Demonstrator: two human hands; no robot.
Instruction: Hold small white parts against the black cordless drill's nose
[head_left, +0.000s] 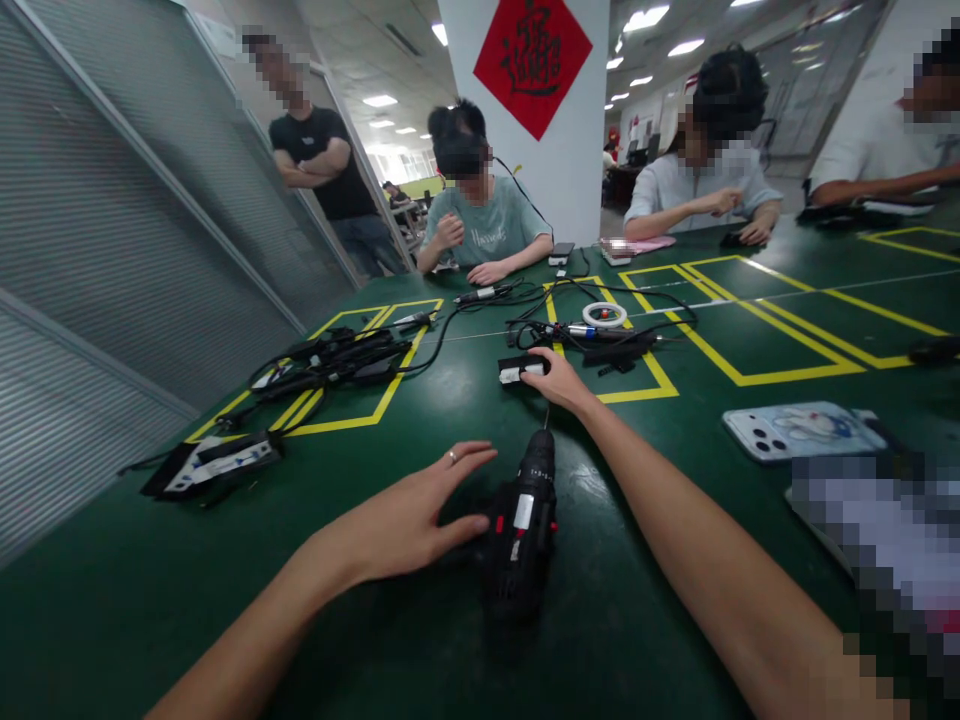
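A black cordless drill [519, 530] lies on the green table [375, 560] in front of me, its bit pointing away. My left hand [409, 515] rests open beside it, fingers stretched flat, thumb touching the drill's body. My right hand [559, 380] reaches farther out and closes its fingers on a small black and white block [516, 370].
A tangle of black tools and cables [330, 365] lies left inside yellow floor-tape boxes. More cables, a white tape ring [604, 315] and a pen-like tool lie beyond. A phone [802, 430] lies right. Three people sit across the table; another stands at left.
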